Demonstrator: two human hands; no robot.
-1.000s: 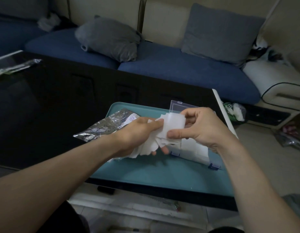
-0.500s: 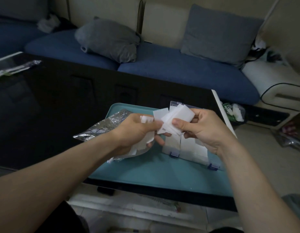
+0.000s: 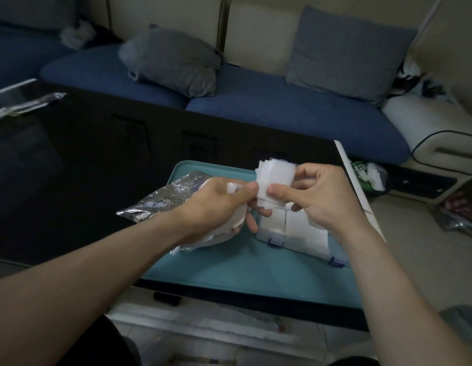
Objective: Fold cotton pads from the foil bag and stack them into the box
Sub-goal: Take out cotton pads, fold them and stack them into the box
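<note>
Head view: above the clear plastic box (image 3: 290,228), folded white cotton pads (image 3: 274,178) are pinched by the right hand (image 3: 316,196); loose pads (image 3: 232,186) are gripped by the left hand (image 3: 216,204).

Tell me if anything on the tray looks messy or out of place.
Mostly tidy. The foil bag lies crumpled, hanging off the tray's left edge. The pads held by the right hand are fanned unevenly. The left hand grips a looser bunch.

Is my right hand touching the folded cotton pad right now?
Touching. The head view shows the right hand pinching the folded cotton pad, its thumb pressed flat on the pad's front face, above the box.
</note>
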